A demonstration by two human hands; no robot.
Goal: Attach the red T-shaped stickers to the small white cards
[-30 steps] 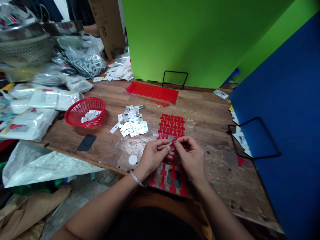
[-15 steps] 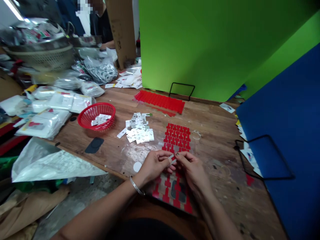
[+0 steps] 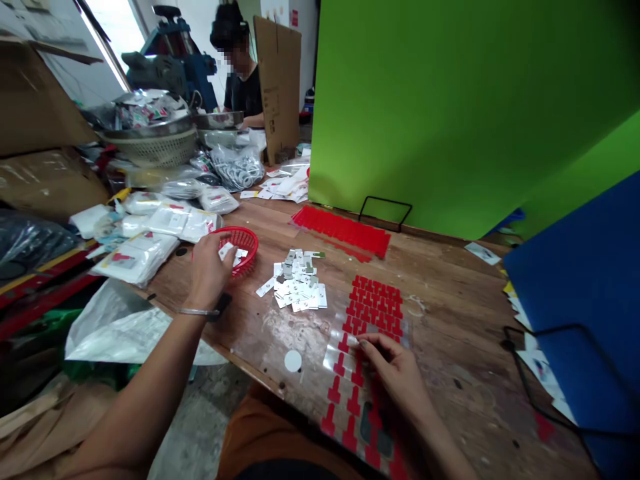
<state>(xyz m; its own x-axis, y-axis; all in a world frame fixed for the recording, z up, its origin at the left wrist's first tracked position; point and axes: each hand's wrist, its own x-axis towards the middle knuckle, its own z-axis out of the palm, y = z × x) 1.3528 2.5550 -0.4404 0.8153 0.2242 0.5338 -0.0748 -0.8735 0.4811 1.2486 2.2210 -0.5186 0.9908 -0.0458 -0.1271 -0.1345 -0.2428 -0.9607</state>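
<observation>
My left hand (image 3: 206, 267) is at the near left side of a red plastic basket (image 3: 250, 257), its thumb and fingers apart. Small white printed pieces (image 3: 239, 253) lie in the basket beside my fingertips. My right hand (image 3: 395, 367) pinches with thumb and forefinger over a clear sheet bearing rows of red T-shaped stickers (image 3: 354, 400). A small pale bit shows at those fingertips; I cannot make out what it is. Between the hands lies a loose pile of white and grey flat pieces (image 3: 300, 290).
Red strips (image 3: 345, 230) lie by the green panel (image 3: 425, 120). Packed plastic bags (image 3: 145, 257) are heaped at left. A white disc (image 3: 293, 361) lies near the table edge. Black wire stands (image 3: 385, 208) lean at the panels. Another person (image 3: 245, 87) sits behind cardboard.
My left hand has left the right hand and moved left to the red basket, its fingers parting. My right hand stays over the sticker sheet. The view has shifted, showing more of the left side.
</observation>
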